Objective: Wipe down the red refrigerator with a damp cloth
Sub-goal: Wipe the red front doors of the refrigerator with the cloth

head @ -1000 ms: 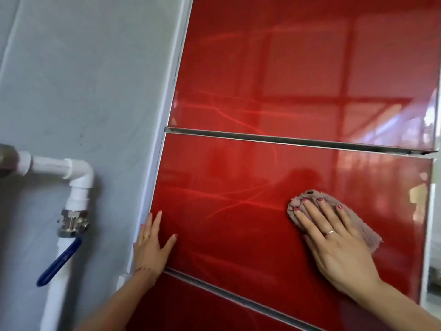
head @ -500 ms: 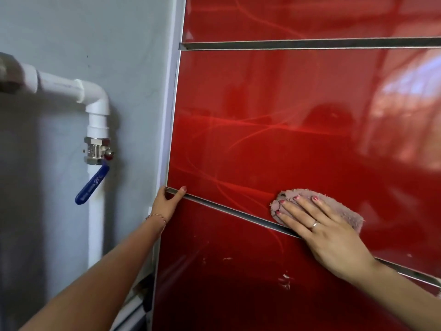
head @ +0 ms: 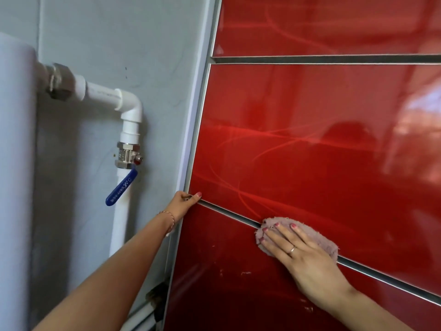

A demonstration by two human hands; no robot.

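The right hand [head: 307, 256], fingers straight and spread, presses a pink cloth [head: 293, 235] against the red refrigerator [head: 310, 151] at 5 o'clock; the left hand [head: 183, 205] grips its edge at 9 o'clock.

the glossy red refrigerator front [head: 310, 144] lies broad and flat above the pink cloth [head: 319, 242], with nothing standing on it. two recessed metal seams [head: 334, 59] cross it. at its left edge the left hand [head: 185, 205] grips the corner by the lower seam. left of that, a white pipe [head: 120, 225] with a blue valve handle [head: 121, 187] juts from the grey wall [head: 107, 44].
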